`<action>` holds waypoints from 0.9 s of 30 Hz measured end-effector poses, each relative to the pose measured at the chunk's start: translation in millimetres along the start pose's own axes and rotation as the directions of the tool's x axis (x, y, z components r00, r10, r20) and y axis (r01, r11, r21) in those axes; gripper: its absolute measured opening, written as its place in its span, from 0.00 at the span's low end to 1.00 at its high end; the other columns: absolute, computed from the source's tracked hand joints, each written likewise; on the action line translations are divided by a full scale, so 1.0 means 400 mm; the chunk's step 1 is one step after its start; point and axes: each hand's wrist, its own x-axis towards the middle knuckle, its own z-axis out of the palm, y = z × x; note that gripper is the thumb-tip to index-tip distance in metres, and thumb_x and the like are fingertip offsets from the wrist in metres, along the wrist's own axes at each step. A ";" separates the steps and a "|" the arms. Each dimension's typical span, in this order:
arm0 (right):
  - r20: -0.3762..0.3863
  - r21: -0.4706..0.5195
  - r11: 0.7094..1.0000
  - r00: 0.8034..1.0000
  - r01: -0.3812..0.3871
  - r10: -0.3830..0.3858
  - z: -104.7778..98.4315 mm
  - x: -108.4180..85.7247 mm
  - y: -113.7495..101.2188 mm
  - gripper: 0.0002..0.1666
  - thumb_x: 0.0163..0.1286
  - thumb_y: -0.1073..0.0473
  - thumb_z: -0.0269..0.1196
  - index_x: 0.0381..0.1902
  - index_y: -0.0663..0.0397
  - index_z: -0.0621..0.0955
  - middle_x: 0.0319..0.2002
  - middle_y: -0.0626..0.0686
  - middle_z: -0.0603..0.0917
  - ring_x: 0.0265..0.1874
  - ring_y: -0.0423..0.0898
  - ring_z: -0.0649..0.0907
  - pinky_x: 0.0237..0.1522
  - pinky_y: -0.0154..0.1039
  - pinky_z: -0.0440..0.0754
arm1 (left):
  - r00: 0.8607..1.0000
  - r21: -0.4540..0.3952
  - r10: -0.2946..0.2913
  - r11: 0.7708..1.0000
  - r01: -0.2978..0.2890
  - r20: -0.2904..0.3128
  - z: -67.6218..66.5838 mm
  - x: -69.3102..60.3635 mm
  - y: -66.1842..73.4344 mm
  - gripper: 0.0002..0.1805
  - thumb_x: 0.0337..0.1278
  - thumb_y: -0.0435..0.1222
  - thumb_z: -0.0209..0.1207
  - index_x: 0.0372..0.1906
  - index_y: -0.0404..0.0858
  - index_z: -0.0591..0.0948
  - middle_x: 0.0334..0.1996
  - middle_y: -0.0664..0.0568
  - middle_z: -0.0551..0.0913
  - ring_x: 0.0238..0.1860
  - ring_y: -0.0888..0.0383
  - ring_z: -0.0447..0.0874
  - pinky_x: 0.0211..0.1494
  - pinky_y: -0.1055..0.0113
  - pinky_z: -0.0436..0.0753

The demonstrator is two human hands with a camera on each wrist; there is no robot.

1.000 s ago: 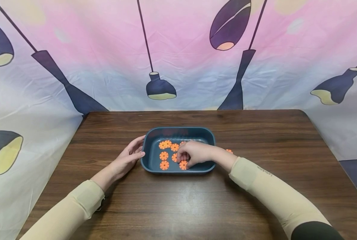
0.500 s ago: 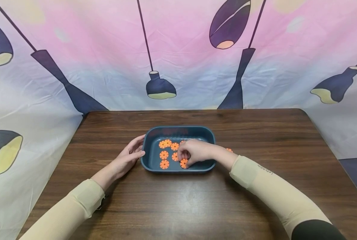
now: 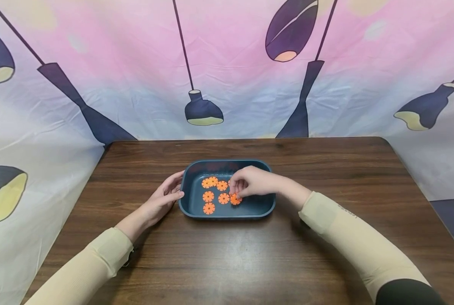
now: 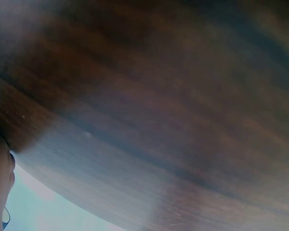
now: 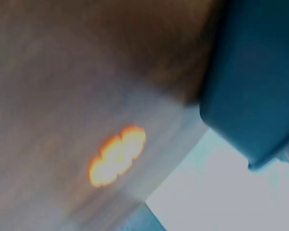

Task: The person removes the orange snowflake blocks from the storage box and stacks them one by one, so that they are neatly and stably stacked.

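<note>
In the head view my left hand (image 3: 167,192) rests against the left end of a dark blue rectangular tub (image 3: 227,216), its thumb at the rim and its fingers along the outer wall. My right hand (image 3: 255,181) reaches over the tub's right side and pinches an orange notched disc (image 3: 235,200) between thumb and fingers, tilted a little over the tub floor. Several like discs lie flat inside, among them one front-left disc (image 3: 209,208) and one middle disc (image 3: 223,198). My right hand partly hides another behind it.
The tub stands on a dark wood-grain table (image 3: 227,258). A printed cloth (image 3: 242,106) hangs behind the table. In the right wrist view an orange disc (image 5: 116,156) lies on the tabletop outside the tub; the left wrist view shows mostly blurred tabletop.
My right hand has risen slightly and shifted right, with the pinched disc moving up from the tub's front side. The forearm now covers the disc outside the tub. My left hand stays put.
</note>
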 end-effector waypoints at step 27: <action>-0.187 0.269 0.953 0.963 -0.138 0.192 -0.147 -0.214 0.076 0.05 0.71 0.68 0.70 0.44 0.61 0.87 0.36 0.51 0.90 0.38 0.56 0.88 0.45 0.42 0.89 | 1.000 0.006 -0.012 1.000 0.012 0.007 -0.005 0.000 -0.001 0.37 0.79 0.30 0.53 0.85 0.40 0.55 0.73 0.61 0.66 0.69 0.71 0.72 0.69 0.79 0.73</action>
